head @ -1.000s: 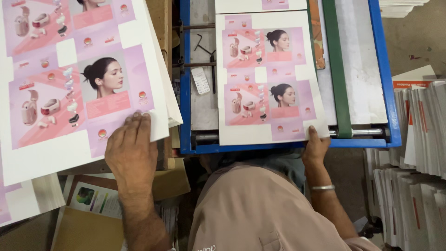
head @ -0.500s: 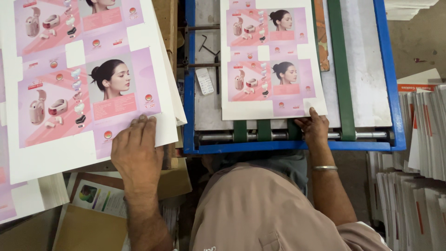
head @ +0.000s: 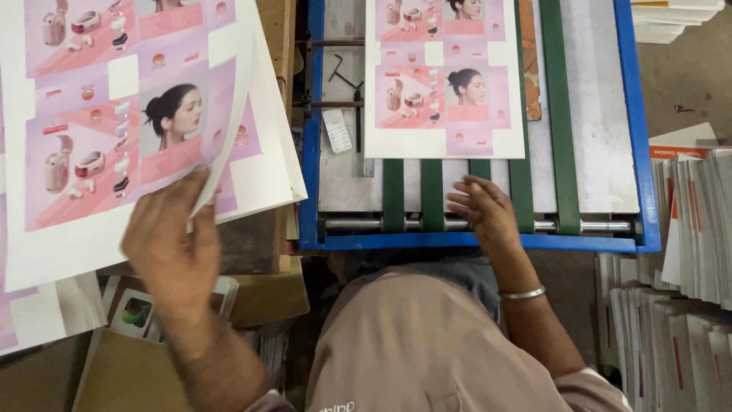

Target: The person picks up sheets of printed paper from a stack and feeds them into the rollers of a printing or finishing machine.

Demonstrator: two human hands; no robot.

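My left hand [head: 171, 244] grips the near right corner of the top printed sheet [head: 114, 145], pink and white with a portrait and product pictures, and curls it up off the stack of like sheets [head: 267, 183] on the left. My right hand [head: 484, 214] rests open on the green belts [head: 431, 194] of the blue-framed feeder [head: 473, 242], just below another printed sheet [head: 446, 84] that lies further up the belts, apart from my fingers. A metal bangle sits on my right wrist.
A small calculator [head: 337, 130] and a hex key [head: 339, 72] lie on the feeder's grey plate. Stacks of folded white cartons [head: 686, 267] stand at the right. Cardboard and printed scraps [head: 137, 320] lie under the left stack. My lap fills the bottom middle.
The sheet on the feeder has travelled away from me up the belts and my right hand has let it go. My left hand has lifted the corner of the top sheet on the stack.
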